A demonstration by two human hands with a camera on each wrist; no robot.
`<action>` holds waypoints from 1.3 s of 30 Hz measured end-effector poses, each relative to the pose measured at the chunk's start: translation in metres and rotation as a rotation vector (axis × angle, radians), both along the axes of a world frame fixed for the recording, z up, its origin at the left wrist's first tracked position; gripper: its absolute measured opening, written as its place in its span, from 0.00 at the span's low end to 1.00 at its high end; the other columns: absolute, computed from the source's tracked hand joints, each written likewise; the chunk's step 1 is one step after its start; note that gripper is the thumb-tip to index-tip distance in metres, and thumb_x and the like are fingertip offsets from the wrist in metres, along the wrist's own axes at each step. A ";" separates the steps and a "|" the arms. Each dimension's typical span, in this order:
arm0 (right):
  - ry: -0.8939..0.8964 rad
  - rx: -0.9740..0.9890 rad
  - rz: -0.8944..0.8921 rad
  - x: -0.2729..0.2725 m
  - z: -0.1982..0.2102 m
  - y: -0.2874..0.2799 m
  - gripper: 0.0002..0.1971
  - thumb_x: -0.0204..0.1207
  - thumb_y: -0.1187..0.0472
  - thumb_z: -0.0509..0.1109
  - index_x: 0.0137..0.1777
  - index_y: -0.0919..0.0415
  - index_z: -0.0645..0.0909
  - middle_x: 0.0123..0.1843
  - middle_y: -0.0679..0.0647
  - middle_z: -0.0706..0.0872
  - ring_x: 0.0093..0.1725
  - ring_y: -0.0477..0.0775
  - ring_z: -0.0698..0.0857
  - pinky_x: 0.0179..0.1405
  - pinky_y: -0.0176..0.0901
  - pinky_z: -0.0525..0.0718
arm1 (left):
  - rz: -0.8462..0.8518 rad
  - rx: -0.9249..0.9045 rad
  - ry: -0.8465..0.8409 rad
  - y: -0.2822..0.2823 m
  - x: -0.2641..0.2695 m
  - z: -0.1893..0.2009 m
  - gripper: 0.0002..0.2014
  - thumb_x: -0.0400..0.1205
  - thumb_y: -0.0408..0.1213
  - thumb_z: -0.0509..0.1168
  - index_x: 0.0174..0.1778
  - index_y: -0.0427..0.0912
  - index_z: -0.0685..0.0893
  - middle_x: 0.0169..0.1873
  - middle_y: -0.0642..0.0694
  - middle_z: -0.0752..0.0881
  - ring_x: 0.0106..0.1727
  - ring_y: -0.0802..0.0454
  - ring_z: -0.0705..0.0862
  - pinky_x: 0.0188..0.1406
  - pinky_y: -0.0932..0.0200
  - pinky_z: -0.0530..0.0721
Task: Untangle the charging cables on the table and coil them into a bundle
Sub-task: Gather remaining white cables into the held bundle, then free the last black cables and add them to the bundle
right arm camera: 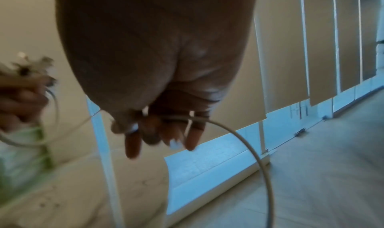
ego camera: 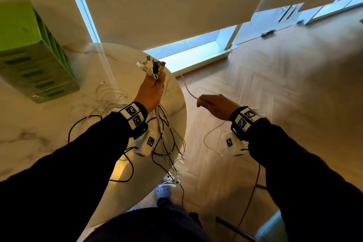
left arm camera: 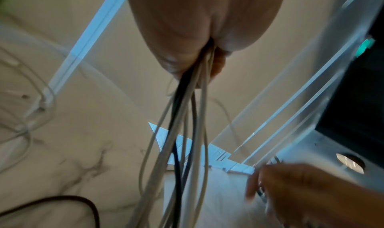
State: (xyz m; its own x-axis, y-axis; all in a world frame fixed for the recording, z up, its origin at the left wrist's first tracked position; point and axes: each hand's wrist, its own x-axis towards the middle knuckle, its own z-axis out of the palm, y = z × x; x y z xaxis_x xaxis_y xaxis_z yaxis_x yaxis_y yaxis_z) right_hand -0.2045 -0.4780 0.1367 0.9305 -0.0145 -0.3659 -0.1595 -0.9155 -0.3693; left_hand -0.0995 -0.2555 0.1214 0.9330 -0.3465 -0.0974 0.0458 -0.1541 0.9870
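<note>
A: Start with the big marble table (ego camera: 49, 133), and there's cable still loose on it: pale loops (ego camera: 110, 94) lying near the green box (ego camera: 29, 53), plus a dark cable (ego camera: 84, 122) curling by the near edge.

B: So the job looks about half done?

A: Roughly that, by my reading. The left hand (ego camera: 150, 92) has its fingers clenched round a gathered bunch of cables (ego camera: 163, 133), plug ends (ego camera: 151, 65) fanned out above the fist, the tails hanging down past the table edge towards the floor. Gathered, yes, but not coiled.

B: And the right?

A: The right hand (ego camera: 216, 105) has its fingers curled around a single white cable (right arm camera: 239, 133), out over the floor, away from the bunch.

B: Any containers?

A: Only that green slotted box, standing on the table; what's inside it can't be made out.
</note>
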 end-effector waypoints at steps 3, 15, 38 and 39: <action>0.346 -0.339 0.047 -0.008 -0.022 -0.022 0.17 0.88 0.48 0.58 0.68 0.51 0.82 0.67 0.53 0.86 0.60 0.55 0.84 0.68 0.53 0.79 | -0.020 -0.168 0.120 0.006 0.002 0.007 0.12 0.92 0.42 0.56 0.43 0.46 0.72 0.31 0.50 0.70 0.30 0.56 0.68 0.29 0.63 0.68; -0.004 0.255 0.243 0.032 -0.006 0.084 0.06 0.87 0.55 0.64 0.60 0.53 0.77 0.50 0.51 0.83 0.50 0.53 0.81 0.52 0.42 0.74 | -0.161 -0.238 0.133 0.021 -0.006 0.015 0.16 0.93 0.42 0.52 0.39 0.44 0.71 0.25 0.53 0.71 0.28 0.57 0.73 0.34 0.61 0.76; 0.334 0.477 0.141 0.041 -0.002 0.106 0.44 0.63 0.39 0.83 0.79 0.46 0.71 0.79 0.47 0.76 0.77 0.47 0.73 0.77 0.48 0.69 | -0.358 -0.112 0.170 0.039 -0.021 0.050 0.17 0.92 0.49 0.51 0.41 0.43 0.71 0.22 0.53 0.70 0.27 0.55 0.75 0.36 0.59 0.78; 0.383 0.498 0.184 0.042 -0.005 0.117 0.32 0.67 0.42 0.82 0.71 0.51 0.81 0.71 0.49 0.84 0.70 0.46 0.80 0.72 0.46 0.74 | -0.397 -0.101 0.168 0.040 -0.022 0.054 0.18 0.92 0.49 0.51 0.40 0.44 0.71 0.23 0.53 0.69 0.27 0.54 0.74 0.38 0.59 0.79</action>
State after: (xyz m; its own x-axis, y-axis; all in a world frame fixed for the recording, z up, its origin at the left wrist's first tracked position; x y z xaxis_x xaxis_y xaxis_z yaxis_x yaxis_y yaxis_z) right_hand -0.1624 -0.3614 0.1322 0.7038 0.3897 -0.5940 -0.2210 -0.6746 -0.7043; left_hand -0.1219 -0.2157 0.1755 0.6998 -0.6902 -0.1839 0.1642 -0.0951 0.9818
